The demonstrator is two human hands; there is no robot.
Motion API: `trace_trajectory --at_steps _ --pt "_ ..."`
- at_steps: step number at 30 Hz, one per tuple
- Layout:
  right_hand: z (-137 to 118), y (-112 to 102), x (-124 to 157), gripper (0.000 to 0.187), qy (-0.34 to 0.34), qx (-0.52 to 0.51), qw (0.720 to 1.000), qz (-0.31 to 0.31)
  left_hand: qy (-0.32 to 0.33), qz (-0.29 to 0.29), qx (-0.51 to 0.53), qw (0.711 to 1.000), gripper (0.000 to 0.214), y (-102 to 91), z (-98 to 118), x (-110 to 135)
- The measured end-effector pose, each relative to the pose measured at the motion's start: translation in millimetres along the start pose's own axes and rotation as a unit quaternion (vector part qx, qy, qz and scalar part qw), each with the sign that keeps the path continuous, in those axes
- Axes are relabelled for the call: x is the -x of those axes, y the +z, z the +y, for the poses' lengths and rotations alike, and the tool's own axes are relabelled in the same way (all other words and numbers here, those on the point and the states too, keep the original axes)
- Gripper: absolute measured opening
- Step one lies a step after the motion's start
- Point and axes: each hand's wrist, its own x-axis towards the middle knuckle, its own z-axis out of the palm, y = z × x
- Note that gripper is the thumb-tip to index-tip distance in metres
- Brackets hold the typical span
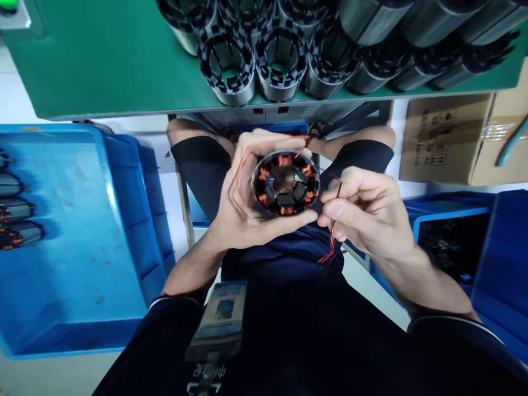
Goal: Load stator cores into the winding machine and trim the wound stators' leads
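My left hand [239,203] is wrapped round a motor stator [285,208], a ring with several copper coils and black insulation inside. The open end of the stator faces up toward me. Just to its right, my right hand [363,206] pinches a few thin copper wires [332,242] between thumb and fingers. Their loose ends hang below the fingertips, and one strand sticks up above the thumb. Other fine wires run along the left palm and fingers. Whether the pinched wires join the stator is hidden by my fingers.
Several steel stator cores [235,96] with black liners stand and lie on the green bench [103,60] ahead. On the left, a blue bin [74,275] contains several wound stators [18,209]. A cardboard box [445,143] and a blue crate [454,212] of dark parts are on the right.
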Motion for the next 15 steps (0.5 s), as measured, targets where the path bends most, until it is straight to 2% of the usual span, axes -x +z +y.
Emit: trace_trajectory --at_steps 2,3,6,8,12,15 --pt "5 -4 3 0.05 0.005 -0.01 1.0 -0.01 0.0 -0.012 0.069 0.998 0.088 6.2 -5 5" --pt "6 -5 4 0.048 0.002 -0.015 1.0 -0.016 -0.022 -0.018 0.116 0.993 0.086 9.8 -8 6" --pt "5 -7 6 0.041 -0.016 -0.007 0.999 -0.041 -0.128 -0.04 0.22 0.966 0.097 18.7 -13 8" --pt "1 -6 8 0.038 -0.026 0.017 0.998 -0.054 -0.165 -0.053 0.23 0.958 0.103 21.5 -13 8" --pt "-8 -4 12 0.031 -0.051 0.056 0.995 -0.065 -0.166 -0.031 0.211 0.963 0.099 20.7 -11 6" --pt "-15 -3 15 0.028 -0.106 0.063 0.99 -0.072 -0.168 -0.019 0.202 0.965 0.1 17.4 -12 7"
